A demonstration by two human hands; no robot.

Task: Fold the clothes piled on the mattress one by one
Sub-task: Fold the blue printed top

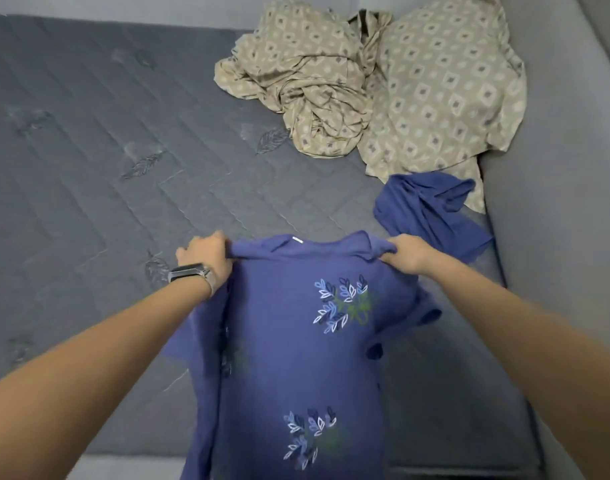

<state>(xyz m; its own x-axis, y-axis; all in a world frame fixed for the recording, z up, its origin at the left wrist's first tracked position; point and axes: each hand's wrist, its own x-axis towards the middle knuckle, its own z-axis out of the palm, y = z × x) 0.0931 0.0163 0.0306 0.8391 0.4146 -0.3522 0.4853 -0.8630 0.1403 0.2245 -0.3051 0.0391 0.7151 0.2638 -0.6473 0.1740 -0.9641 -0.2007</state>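
A blue top (pixel 289 348) with leaf prints hangs in front of me, held up by its shoulders above the near edge of the grey quilted mattress (pixel 88 150). My left hand (pixel 206 254), with a watch on the wrist, grips the left shoulder. My right hand (pixel 405 252) grips the right shoulder. The neckline with a white label faces away from me at the top. A second blue garment (pixel 424 209) lies crumpled on the mattress just beyond my right hand.
Beige garments with a diamond pattern lie at the far right: one bunched (pixel 303 84), one spread flatter (pixel 442 88). A pale grey wall or floor (pixel 573 168) borders the mattress on the right.
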